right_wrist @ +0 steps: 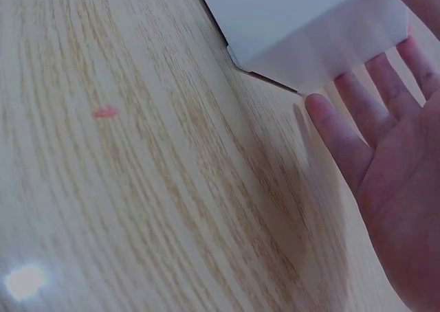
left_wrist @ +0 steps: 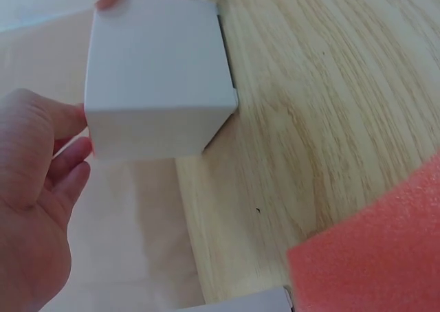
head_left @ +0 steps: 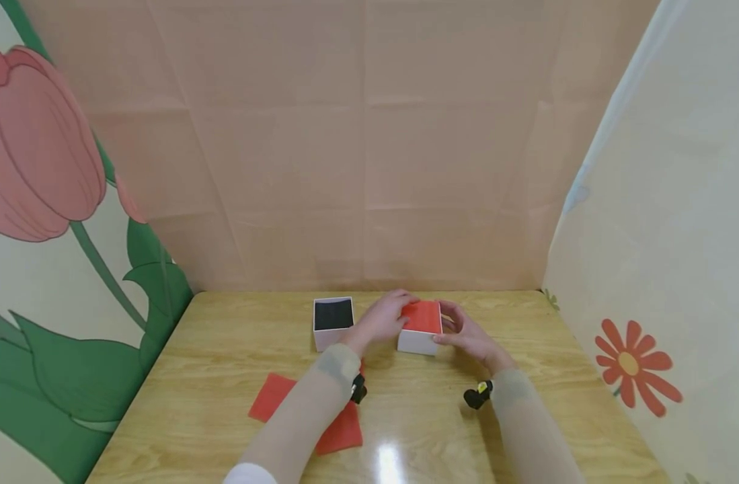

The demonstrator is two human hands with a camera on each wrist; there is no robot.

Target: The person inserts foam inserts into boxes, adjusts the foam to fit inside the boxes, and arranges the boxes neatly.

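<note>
Forearms (head_left: 302, 418) over the counter (head_left: 430, 410) — a white box (head_left: 416, 343) between them
Head: the white box, topped with a red layer (head_left: 425, 317), stands right of a black-lined box (head_left: 329, 337); a red foam sheet (head_left: 343, 430) lies by the left forearm. Left wrist: the left hand's (left_wrist: 31, 168) fingertips touch the rim — whether they pinch, I cannot tell. Right wrist: the right hand (right_wrist: 395, 164) grips the white box's right side.

The left hand (head_left: 382, 320) had the red-topped box (head_left: 417, 342) by its left side, and there was the right hand (head_left: 471, 335) on the right, thumb at the near corner! Leftward stood the black-topped box (head_left: 328, 338); nearer, red sheeting (head_left: 343, 430) lay on the table (head_left: 430, 420), partly hidden by the left forearm (head_left: 305, 420).
</note>
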